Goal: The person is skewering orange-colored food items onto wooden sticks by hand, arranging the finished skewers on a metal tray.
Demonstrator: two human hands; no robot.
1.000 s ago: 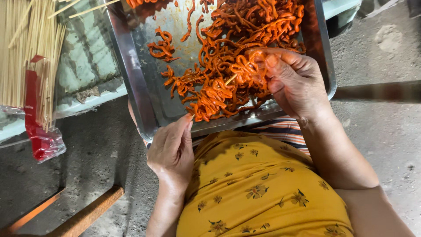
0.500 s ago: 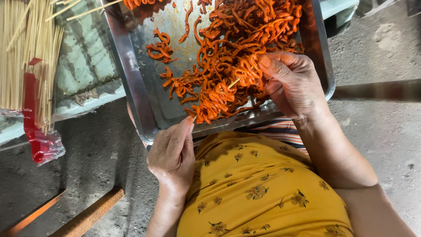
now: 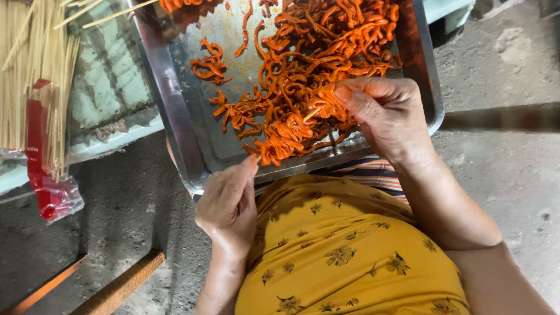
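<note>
A steel tray (image 3: 175, 122) rests on my lap, holding a heap of orange, sauce-coated strips (image 3: 326, 52). My right hand (image 3: 388, 116) pinches orange strips threaded on a thin wooden skewer (image 3: 312, 113) over the tray's near side. My left hand (image 3: 230, 204) sits at the tray's near rim, fingers together; its fingertips reach the end of a folded bunch of strips (image 3: 280, 137). What the left fingers grip is hidden.
A bundle of bare wooden skewers (image 3: 35, 76) lies at the left in a clear bag with a red strip (image 3: 44, 186), on a pale green surface (image 3: 99, 93). Rusty metal bars (image 3: 116, 286) lie on the concrete floor at lower left.
My right hand has shifted slightly down and left with the strips on the skewer. The left hand stays at the tray's rim.
</note>
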